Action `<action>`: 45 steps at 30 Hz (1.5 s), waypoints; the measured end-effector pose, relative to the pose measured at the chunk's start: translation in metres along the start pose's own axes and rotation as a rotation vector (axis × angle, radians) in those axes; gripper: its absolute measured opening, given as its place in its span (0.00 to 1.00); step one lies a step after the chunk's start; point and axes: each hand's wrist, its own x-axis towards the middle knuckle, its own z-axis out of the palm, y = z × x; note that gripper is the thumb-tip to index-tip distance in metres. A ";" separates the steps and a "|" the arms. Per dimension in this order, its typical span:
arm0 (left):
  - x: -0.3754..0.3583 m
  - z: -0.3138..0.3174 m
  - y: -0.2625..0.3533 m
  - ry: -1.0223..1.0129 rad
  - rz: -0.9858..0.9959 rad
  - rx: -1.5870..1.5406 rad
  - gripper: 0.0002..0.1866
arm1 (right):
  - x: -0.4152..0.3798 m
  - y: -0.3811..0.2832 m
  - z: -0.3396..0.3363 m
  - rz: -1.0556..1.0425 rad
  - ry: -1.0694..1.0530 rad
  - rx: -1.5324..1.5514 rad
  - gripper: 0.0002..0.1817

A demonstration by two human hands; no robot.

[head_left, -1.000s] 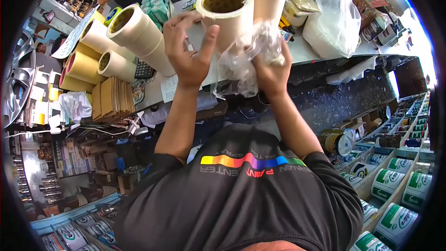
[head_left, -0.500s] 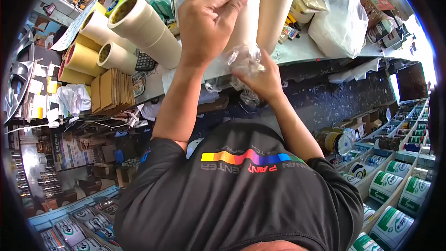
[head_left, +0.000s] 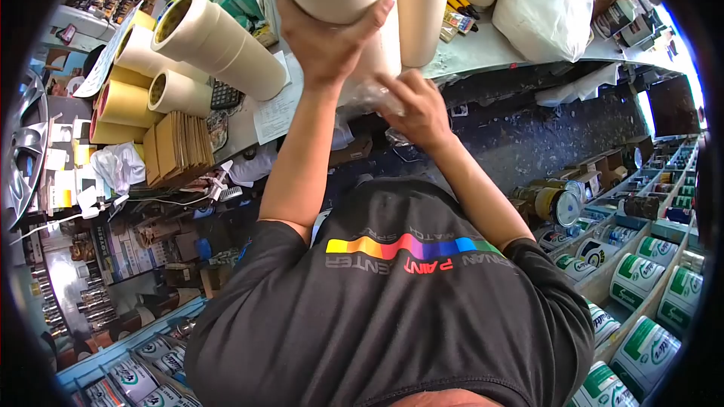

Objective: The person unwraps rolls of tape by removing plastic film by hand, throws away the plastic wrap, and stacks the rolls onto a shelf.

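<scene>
Paper roll (head_left: 343, 0), cream, one: upright above the counter edge (head_left: 483, 53), clasped near its top by the left hand (head_left: 328, 41), fingers wrapped around its wall. Clear plastic wrap (head_left: 369, 98), one piece: bunched at the roll's lower end, pinched by the right hand (head_left: 411, 109). Second upright roll (head_left: 422, 0), one: just beside the held roll, on the counter. Stacked rolls (head_left: 188, 53), lying on their sides at the left: five counted, cream and yellow. Brown card stack (head_left: 177, 151), one, below them. White plastic bag (head_left: 547, 4), one, on the counter to the right. Labelled tins (head_left: 641, 279), several, in shelf compartments at lower right.
</scene>
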 end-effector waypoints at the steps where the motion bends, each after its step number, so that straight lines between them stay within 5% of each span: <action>1: 0.005 -0.006 0.004 -0.023 0.055 0.058 0.41 | 0.001 -0.001 0.002 -0.034 -0.029 -0.026 0.28; 5: 0.016 -0.006 0.038 0.094 0.033 0.045 0.38 | -0.002 0.001 0.014 -0.067 -0.065 -0.053 0.29; 9: 0.037 -0.024 0.047 0.227 0.257 0.101 0.39 | -0.013 0.010 0.022 0.016 -0.098 -0.077 0.21; 11: 0.049 -0.049 0.068 0.137 0.217 -0.006 0.36 | -0.029 0.028 0.027 0.119 -0.136 -0.005 0.17; 13: 0.057 -0.039 0.085 0.418 0.104 -0.066 0.32 | -0.042 0.045 0.032 0.287 -0.155 0.181 0.16; 15: 0.061 -0.077 0.087 0.212 0.147 -0.041 0.32 | -0.028 0.035 0.013 0.414 -0.176 0.451 0.25; 17: 0.050 -0.069 0.080 0.234 0.216 -0.021 0.33 | -0.005 0.010 -0.003 0.560 -0.245 0.986 0.37; 19: 0.040 -0.062 0.075 0.275 0.213 -0.037 0.33 | 0.011 -0.002 0.016 0.354 -0.141 1.044 0.45; 20: 0.037 -0.060 0.074 0.305 0.181 -0.060 0.32 | 0.020 -0.015 0.016 0.508 -0.248 1.317 0.48; 23: 0.029 -0.061 0.065 0.356 0.186 0.024 0.41 | 0.032 -0.035 0.022 0.748 -0.412 1.181 0.33; 24: 0.029 -0.062 0.065 0.368 0.201 0.047 0.39 | 0.026 -0.027 0.035 0.719 -0.382 0.847 0.23; 29: 0.056 -0.096 0.088 0.431 0.207 0.119 0.37 | -0.026 0.035 0.071 0.877 -0.394 0.833 0.14; 31: 0.073 -0.120 0.105 0.473 0.075 -0.040 0.37 | -0.038 0.042 0.061 0.754 -0.301 0.619 0.12; 36: 0.074 -0.119 0.119 0.430 0.138 0.087 0.38 | 0.001 0.004 0.021 0.671 -0.232 0.853 0.22; 38: 0.064 -0.117 0.109 0.372 0.165 0.101 0.40 | 0.038 -0.022 0.000 0.131 0.020 0.513 0.33; 43: 0.041 -0.109 0.092 0.342 0.198 0.110 0.40 | 0.093 -0.028 -0.026 -0.158 -0.182 0.378 0.47; 45: 0.038 -0.109 0.090 0.356 0.212 0.120 0.40 | 0.103 -0.015 -0.018 -0.253 -0.303 0.282 0.37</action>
